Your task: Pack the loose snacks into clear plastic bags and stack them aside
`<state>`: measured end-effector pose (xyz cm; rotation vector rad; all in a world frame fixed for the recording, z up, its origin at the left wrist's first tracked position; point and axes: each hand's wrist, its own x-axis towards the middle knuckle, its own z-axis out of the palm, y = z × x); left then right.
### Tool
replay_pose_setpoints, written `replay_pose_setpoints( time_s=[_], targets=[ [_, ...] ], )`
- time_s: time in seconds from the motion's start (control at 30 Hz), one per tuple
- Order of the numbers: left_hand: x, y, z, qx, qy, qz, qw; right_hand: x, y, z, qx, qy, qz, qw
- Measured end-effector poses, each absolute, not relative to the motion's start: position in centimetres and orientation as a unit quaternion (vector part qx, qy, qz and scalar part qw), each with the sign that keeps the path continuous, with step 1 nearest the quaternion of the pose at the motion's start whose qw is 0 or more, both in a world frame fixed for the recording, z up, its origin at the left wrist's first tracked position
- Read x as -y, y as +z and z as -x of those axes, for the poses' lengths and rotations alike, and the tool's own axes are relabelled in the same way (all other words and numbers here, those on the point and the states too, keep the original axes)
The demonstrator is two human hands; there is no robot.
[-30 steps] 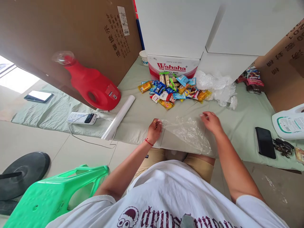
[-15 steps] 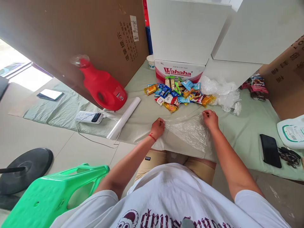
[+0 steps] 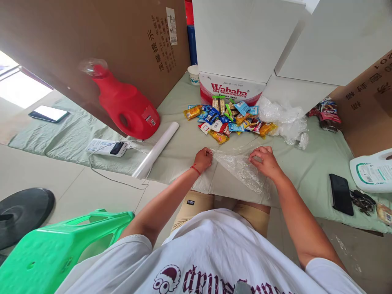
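A thin clear plastic bag [image 3: 243, 169] lies crumpled on the pale green cloth [image 3: 183, 143] in front of me. My left hand [image 3: 202, 159] is closed, pinching the bag's left top corner. My right hand [image 3: 266, 162] pinches the bag's top edge, fingers curled on the film. Just beyond the bag sits a heap of small wrapped snacks [image 3: 228, 120] in yellow, blue and red packets.
A red jug [image 3: 124, 104] leans on a big cardboard sheet [image 3: 92, 45]. A plastic-film roll [image 3: 156, 149], power strip [image 3: 105, 148], Wahaha box [image 3: 231, 87], loose clear bags [image 3: 286, 118], black phone [image 3: 341, 188], keys [image 3: 363, 201], green stool [image 3: 58, 249].
My right hand has slid left along the bag's top edge toward my left hand, bunching the film narrower. The left hand has stayed put on its corner.
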<state>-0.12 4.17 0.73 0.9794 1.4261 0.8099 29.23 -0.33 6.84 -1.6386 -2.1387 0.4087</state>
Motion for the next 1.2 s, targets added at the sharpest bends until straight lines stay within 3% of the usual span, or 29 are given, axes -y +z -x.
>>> replay_pose_setpoints(
  time_s=[0.17,0.33,0.4,0.5,0.57,0.67,0.77,0.9,1.1,1.2],
  targets=[
    [-2.9,1.4,0.9,-0.612,0.354,-0.378,0.598,5.9,10.1,-26.3,0.822,0.129,0.499,0.243],
    [1.2,2.1,4.6,-0.616,0.326,-0.366,0.618,12.3,7.0,-21.8,0.875,0.154,0.411,0.206],
    [2.6,2.8,6.5,-0.658,0.317,-0.395,0.557,13.8,5.3,-20.9,0.881,0.153,0.400,0.203],
    [3.4,5.1,7.9,-0.716,0.371,-0.501,0.316,14.9,3.4,-20.7,0.877,0.147,0.409,0.206],
    [2.9,6.9,6.8,-0.659,0.418,-0.595,0.191,15.1,2.8,-20.9,0.877,0.142,0.414,0.199],
    [1.0,8.5,1.8,-0.457,0.370,-0.782,0.207,15.4,2.4,-21.2,0.886,0.130,0.411,0.171],
    [-1.6,7.0,-4.0,-0.300,0.223,-0.895,0.241,16.0,2.4,-21.7,0.889,0.119,0.408,0.168],
    [-3.3,2.5,-6.7,-0.327,0.092,-0.922,0.184,18.2,2.2,-23.6,0.868,0.132,0.439,0.189],
    [0.0,-0.8,-1.6,-0.464,0.114,-0.870,0.120,21.7,0.2,-28.0,0.797,0.147,0.527,0.257],
    [1.7,-0.6,0.3,-0.520,0.119,-0.839,0.109,21.3,1.1,-30.7,0.780,0.232,0.528,0.242]
  ],
)
